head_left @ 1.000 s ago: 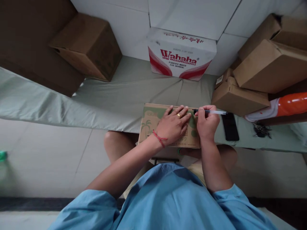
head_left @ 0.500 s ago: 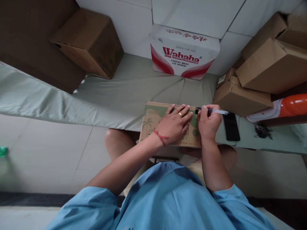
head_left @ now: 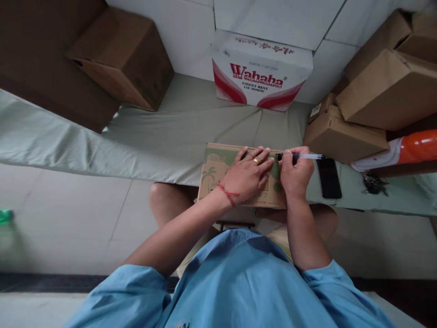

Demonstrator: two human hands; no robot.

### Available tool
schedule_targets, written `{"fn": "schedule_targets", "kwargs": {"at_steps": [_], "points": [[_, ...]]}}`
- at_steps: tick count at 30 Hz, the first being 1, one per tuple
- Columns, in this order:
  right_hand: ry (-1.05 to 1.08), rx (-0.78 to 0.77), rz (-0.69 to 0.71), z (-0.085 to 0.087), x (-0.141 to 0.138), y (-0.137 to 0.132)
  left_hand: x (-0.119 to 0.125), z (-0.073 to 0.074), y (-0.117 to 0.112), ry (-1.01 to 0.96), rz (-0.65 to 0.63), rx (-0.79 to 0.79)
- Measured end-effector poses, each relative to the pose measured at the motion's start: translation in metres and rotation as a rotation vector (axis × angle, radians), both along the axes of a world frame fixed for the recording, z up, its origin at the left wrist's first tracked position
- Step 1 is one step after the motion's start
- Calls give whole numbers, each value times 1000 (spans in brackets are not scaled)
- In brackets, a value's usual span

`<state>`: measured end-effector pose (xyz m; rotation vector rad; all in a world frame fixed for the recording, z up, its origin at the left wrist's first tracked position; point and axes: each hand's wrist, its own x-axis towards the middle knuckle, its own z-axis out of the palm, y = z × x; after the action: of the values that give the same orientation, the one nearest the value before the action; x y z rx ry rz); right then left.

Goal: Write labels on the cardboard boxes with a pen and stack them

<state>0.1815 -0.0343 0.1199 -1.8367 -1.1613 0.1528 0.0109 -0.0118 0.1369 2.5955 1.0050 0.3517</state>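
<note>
A cardboard box with green print and a palm tree lies at the edge of the cloth-covered surface, above my knees. My left hand rests flat on its top, fingers stretched out, with a ring and a red string bracelet on it. At the box's far right corner, my right hand grips a pen with a clear barrel and a dark end. That dark end is at the corner of the box; whether the tip touches it I cannot tell.
A white and red water carton stands against the tiled wall. Several brown boxes are stacked to the right, near a black phone, a bunch of keys and an orange-and-white package. Another brown box sits at left.
The pen lies slightly flatter, and my right hand has shifted a little to the left. My left hand stays on the box. The whole view has moved slightly.
</note>
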Motion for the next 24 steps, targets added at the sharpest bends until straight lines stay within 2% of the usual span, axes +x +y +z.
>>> {"fn": "schedule_targets", "kwargs": {"at_steps": [24], "points": [[-22, 33, -51, 5, -3, -5, 0, -3, 1, -12, 0, 5]]}}
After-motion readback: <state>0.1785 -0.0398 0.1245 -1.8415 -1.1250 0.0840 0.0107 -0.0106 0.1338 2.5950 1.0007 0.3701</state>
